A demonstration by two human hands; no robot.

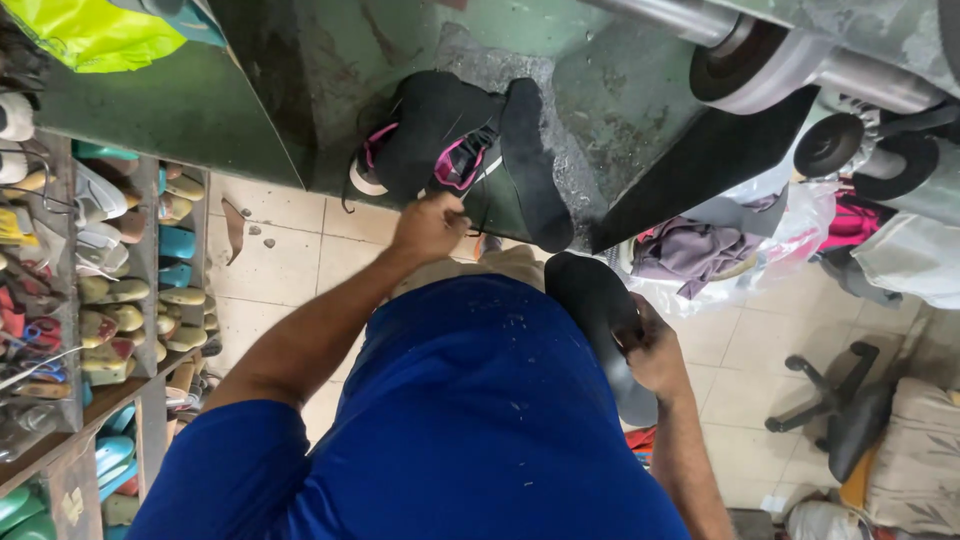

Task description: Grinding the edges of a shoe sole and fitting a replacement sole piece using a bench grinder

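Note:
A black shoe with pink trim (430, 140) lies on a worn green machine surface (600, 110), with a black sole (535, 165) beside it on the right. My left hand (430, 226) is closed at the shoe's near edge, gripping it by the laces or rim. Lower right, my right hand (655, 350) holds another black sole (598, 320) by its edge, next to my blue shirt.
Shelves of shoe lasts and soles (120, 300) stand at the left. A grinding shaft with wheels (760, 60) runs across the top right. Plastic bags of cloth (720, 250) and an office chair base (840, 400) are on the tiled floor at the right.

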